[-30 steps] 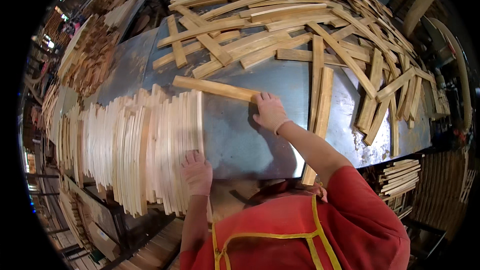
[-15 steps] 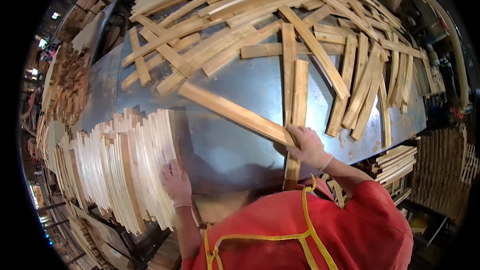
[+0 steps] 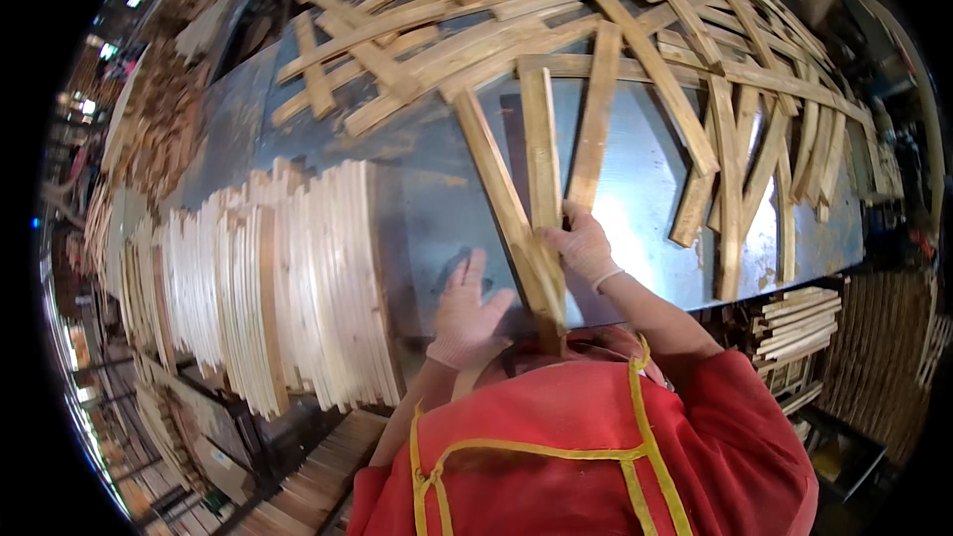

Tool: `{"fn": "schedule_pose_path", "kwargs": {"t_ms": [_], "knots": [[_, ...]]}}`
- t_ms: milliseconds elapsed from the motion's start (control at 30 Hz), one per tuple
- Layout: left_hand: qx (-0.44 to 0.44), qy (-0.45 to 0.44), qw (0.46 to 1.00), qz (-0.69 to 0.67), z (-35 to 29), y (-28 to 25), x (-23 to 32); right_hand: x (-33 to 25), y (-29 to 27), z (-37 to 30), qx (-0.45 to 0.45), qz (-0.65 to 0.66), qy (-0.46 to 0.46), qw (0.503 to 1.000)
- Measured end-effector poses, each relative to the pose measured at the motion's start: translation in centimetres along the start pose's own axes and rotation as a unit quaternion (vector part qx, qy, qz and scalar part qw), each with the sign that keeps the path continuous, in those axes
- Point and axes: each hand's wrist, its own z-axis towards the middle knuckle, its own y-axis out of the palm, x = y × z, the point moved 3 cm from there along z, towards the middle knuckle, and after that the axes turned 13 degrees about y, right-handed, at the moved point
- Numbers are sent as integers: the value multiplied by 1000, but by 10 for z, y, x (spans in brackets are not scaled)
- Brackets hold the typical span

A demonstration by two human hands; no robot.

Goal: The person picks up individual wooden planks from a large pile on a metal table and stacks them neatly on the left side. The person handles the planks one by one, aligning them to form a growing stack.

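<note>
The right hand grasped a wooden slat, its long axis running away from the body over the table; a second slat slanted between it and the left hand, which was spread, holding nothing.

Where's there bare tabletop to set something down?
One patch of tabletop lies between the pale strips and slats at the right hand; the left hand covers its near end. Another lies between the right hand and the loose slats rightward. The far side's crowded.
</note>
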Motion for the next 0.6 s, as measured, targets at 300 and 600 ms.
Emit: {"fn": "schedule_pose_path", "kwargs": {"t_ms": [300, 600], "knots": [[22, -149, 979, -139, -28, -26, -58, 38, 165, -6, -229, 30, 7, 973], [188, -87, 978, -10, -130, -38, -106, 20, 214, -29, -228, -35, 36, 972]]}}
